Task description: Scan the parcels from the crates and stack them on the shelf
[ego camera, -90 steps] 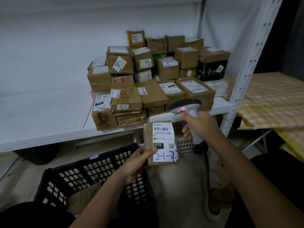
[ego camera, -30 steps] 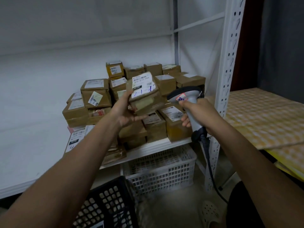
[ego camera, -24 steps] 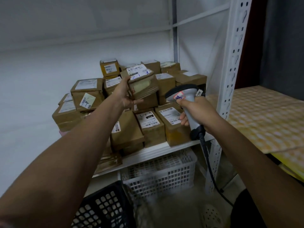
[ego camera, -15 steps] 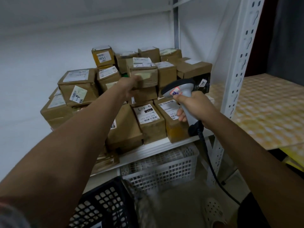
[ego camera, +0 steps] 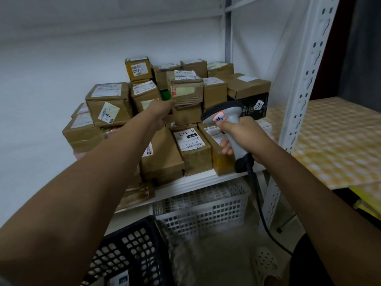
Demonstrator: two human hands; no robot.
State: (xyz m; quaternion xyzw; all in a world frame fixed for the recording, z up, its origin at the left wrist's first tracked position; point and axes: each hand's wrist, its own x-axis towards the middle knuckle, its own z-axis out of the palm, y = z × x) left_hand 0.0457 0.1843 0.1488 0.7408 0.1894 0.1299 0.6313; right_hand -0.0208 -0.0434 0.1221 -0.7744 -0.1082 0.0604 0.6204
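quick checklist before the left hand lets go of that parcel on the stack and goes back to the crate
1. Parcel resting on the box below it: ok, sits level on the stack.
2. Left hand free of the parcel: cannot tell, its fingers are hidden at the parcel's lower left corner.
3. Label facing up: ok, white label on top.
4. Right hand gripping the scanner: ok.
5. Scanner cable clear of the black crate: ok, hangs to the right.

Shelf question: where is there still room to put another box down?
The white shelf is bare left of the pile, from the boxes to the wall. Where the left hand touches the top box, parcels stand packed side by side, right up to the post. The front edge is full too.
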